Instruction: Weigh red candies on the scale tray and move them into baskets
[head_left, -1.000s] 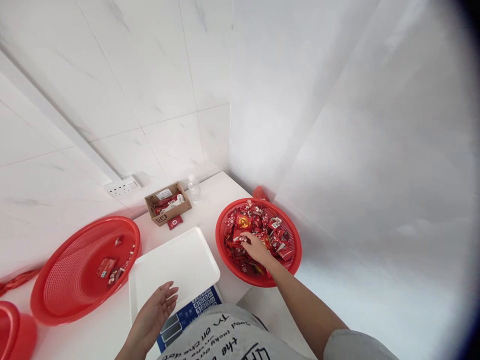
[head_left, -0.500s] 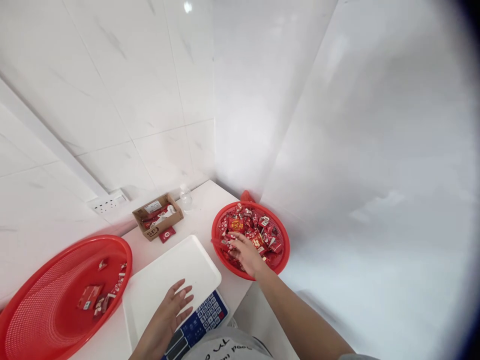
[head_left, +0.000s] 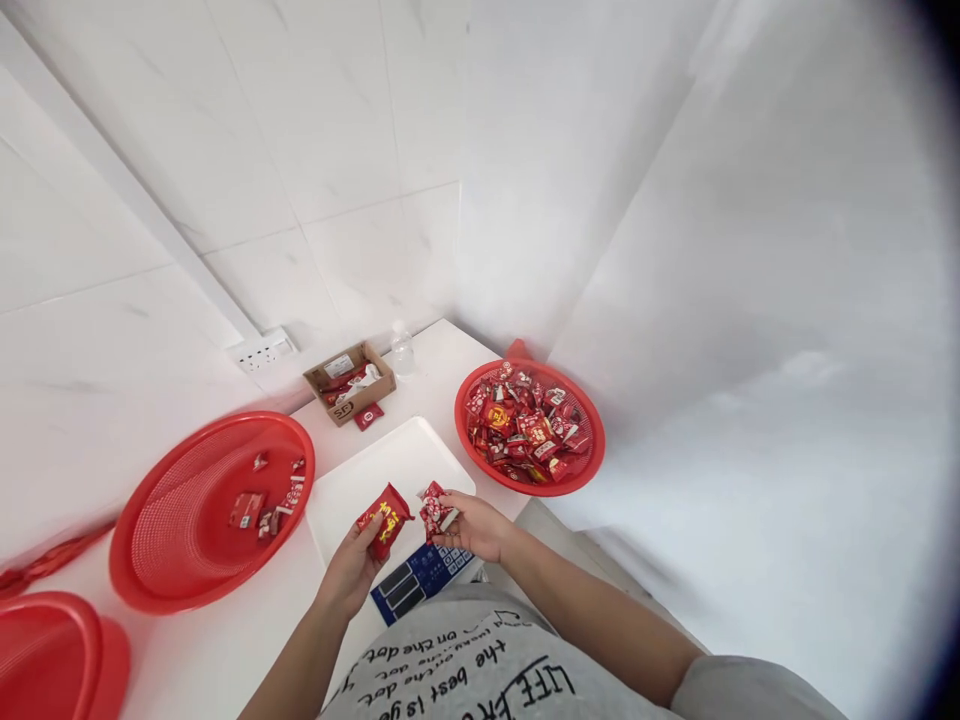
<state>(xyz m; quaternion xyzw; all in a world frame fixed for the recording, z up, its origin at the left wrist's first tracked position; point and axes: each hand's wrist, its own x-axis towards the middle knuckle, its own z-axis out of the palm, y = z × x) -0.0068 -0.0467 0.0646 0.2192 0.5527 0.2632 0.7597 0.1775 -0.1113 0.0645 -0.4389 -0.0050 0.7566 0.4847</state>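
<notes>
My left hand [head_left: 351, 568] is closed on a red packet with yellow lettering [head_left: 387, 520], held up over the white pan of a digital scale [head_left: 337, 505]. Just to its right, my right hand [head_left: 480, 527] pinches a smaller red and white patterned packet [head_left: 433, 510]. The two packets are close together but apart. Below them shows the scale's blue keypad panel [head_left: 420, 578], partly covered by my hands and shirt. To the right of the scale stands a red basket [head_left: 592, 470] heaped with red wrapped packets [head_left: 534, 425].
On the left, a larger red basket [head_left: 180, 500] holds several packets. Another red container [head_left: 52, 650] is at the lower left. Behind the scale are a cardboard box [head_left: 360, 402], a red packet [head_left: 369, 416] and a clear bottle [head_left: 403, 350]. Walls close off the back and right.
My right hand has come left out of the heaped basket with a small packet. My left hand, spread and bare before, now holds a red packet. The view has shifted, showing more at lower left.
</notes>
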